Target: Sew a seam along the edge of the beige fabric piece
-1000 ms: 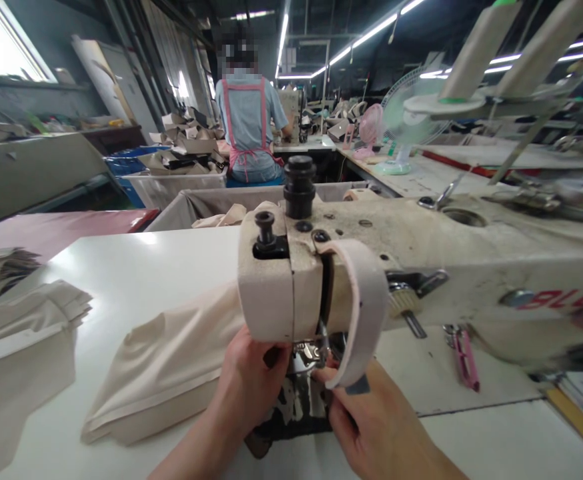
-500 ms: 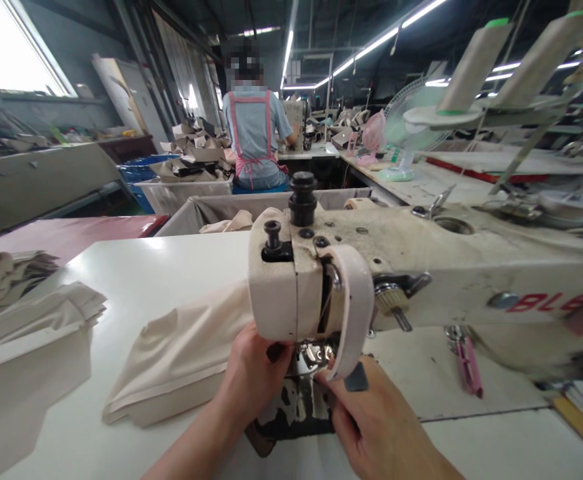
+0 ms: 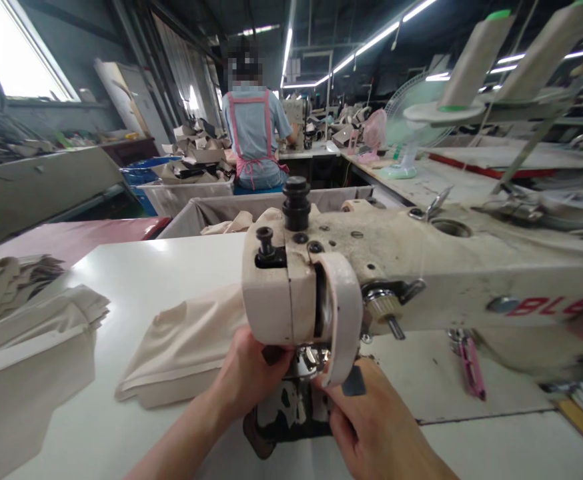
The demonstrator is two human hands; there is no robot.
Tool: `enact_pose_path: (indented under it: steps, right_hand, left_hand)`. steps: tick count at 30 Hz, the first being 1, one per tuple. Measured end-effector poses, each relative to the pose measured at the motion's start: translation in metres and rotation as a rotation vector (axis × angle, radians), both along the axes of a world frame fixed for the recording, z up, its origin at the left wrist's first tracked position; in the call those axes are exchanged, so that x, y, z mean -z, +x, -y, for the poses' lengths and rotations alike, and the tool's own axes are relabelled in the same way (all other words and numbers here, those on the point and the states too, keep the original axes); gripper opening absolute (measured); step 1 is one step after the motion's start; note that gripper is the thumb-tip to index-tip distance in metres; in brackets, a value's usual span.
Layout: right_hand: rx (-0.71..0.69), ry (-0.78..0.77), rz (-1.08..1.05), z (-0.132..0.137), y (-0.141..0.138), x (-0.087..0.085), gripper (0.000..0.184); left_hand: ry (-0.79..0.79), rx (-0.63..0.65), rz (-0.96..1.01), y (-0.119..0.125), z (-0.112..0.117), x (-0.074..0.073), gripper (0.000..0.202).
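In the head view, a cream sewing machine (image 3: 271, 293) stands in front of me, with a curved white guard (image 3: 346, 313) at its needle end. My left hand (image 3: 251, 373) is closed beside the presser foot (image 3: 311, 359), thumb and forefinger together at the edge of a beige fabric piece (image 3: 186, 343). That piece lies folded on the table and runs behind the hand under the machine head. On the foot's other side, my right hand (image 3: 371, 417) has curled fingers, its fingertips partly behind the guard; what they pinch is hidden. A dark square patch (image 3: 354, 382) shows over this hand.
Stacked beige pieces (image 3: 31, 360) lie at the left of the white table (image 3: 121, 267). Pink-handled snips (image 3: 471, 367) rest right, under the machine arm. Behind the machine stands a fabric-filled bin (image 3: 196, 217). A person (image 3: 256, 133) sits farther back; thread cones (image 3: 476, 60) stand upper right.
The beige fabric has shifted a little right and away from me, toward the machine head. Both hands stay close to the presser foot. The view has shifted slightly.
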State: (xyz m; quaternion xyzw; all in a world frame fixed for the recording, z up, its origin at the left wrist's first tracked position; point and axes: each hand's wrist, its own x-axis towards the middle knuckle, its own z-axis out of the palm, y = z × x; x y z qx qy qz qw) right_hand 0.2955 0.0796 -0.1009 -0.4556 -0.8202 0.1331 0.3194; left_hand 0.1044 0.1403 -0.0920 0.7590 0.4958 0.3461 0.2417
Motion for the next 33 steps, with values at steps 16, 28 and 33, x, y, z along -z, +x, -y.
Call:
enact_pose_path:
  steps: [16,28,33]
  right_hand:
    - [-0.019,0.064,0.043,0.0,0.009,0.008,0.042]
    - [-0.154,0.006,-0.052,0.018,-0.004,-0.013,0.043]
    - [-0.081,-0.37,-0.679,0.054,-0.058,-0.007,0.024]
  left_hand:
    - [0.037,-0.387,-0.22,-0.024,-0.035,-0.005,0.036]
    - [0.161,-0.091,-0.31,-0.069,0.076,-0.027,0.021]
    - [-0.012,-0.103,0.395,-0.04,0.102,-0.032,0.031]
